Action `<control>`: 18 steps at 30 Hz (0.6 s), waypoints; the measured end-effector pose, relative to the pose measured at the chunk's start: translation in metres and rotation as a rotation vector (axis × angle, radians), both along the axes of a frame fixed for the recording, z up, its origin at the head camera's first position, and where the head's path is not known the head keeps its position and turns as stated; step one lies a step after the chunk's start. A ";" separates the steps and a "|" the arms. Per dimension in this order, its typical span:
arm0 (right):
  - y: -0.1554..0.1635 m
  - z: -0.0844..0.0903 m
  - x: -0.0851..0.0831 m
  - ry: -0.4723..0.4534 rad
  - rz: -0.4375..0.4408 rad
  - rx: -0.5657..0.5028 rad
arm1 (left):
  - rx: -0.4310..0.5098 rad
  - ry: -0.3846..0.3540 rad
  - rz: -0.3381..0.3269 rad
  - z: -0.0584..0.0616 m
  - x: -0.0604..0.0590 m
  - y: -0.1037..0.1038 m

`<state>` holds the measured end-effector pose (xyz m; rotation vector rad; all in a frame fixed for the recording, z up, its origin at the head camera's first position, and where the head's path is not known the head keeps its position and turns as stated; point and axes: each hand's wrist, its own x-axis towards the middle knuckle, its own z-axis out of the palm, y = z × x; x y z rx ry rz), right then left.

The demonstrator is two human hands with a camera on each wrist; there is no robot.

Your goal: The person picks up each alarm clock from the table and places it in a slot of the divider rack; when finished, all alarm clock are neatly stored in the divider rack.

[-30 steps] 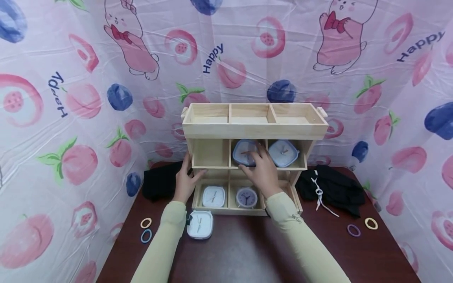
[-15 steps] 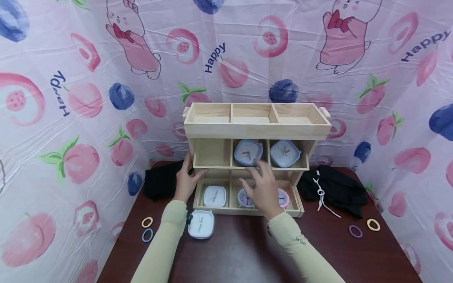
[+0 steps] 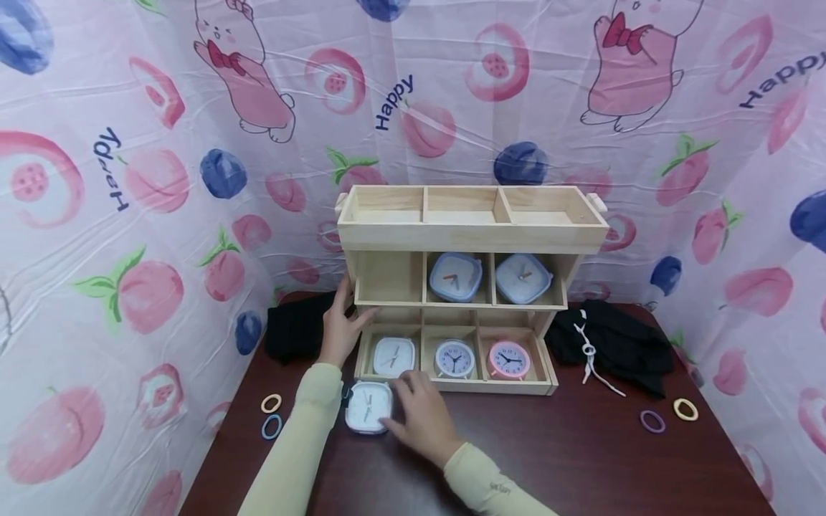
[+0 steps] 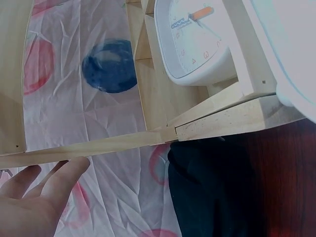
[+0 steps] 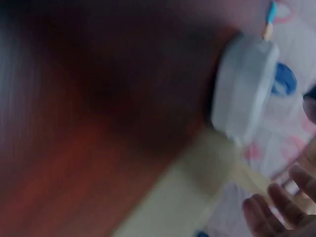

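My left hand [image 3: 340, 331] rests against the left side of a tiered wooden storage box [image 3: 473, 238]. In the left wrist view, extended fingers [image 4: 66, 178] touch its wooden edge. My right hand [image 3: 422, 418] is just right of a white square alarm clock [image 3: 368, 407] on the table, fingers spread; whether they touch it I cannot tell. The bottom tier holds another white clock [image 3: 394, 357], a round lavender clock [image 3: 454, 359] and a round pink clock [image 3: 509, 360]. Two blue square clocks [image 3: 455, 276] fill the middle tier's centre and right compartments. The right wrist view is blurred.
Black cloth [image 3: 298, 328] lies left of the box, and a black cloth bag with white cord [image 3: 616, 344] lies right. Small rings lie at both sides, among them a blue ring [image 3: 272, 427] and a purple ring [image 3: 652, 421]. A printed curtain [image 3: 452, 86] surrounds the table.
My right hand has left the middle tier's centre blue clock and moved down and left to the white clock on the table. My left hand stays at the box's side.
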<state>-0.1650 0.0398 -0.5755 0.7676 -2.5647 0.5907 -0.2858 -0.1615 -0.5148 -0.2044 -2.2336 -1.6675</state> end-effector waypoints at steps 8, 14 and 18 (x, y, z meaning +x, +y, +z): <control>-0.028 -0.022 0.000 -0.088 0.012 0.096 | 0.017 0.007 0.002 0.000 0.000 0.001; -0.042 -0.024 -0.002 -0.153 0.004 0.111 | 0.017 0.009 0.007 0.000 0.000 0.002; -0.047 -0.024 -0.003 -0.192 -0.015 0.115 | 0.006 0.013 0.004 -0.001 0.000 0.002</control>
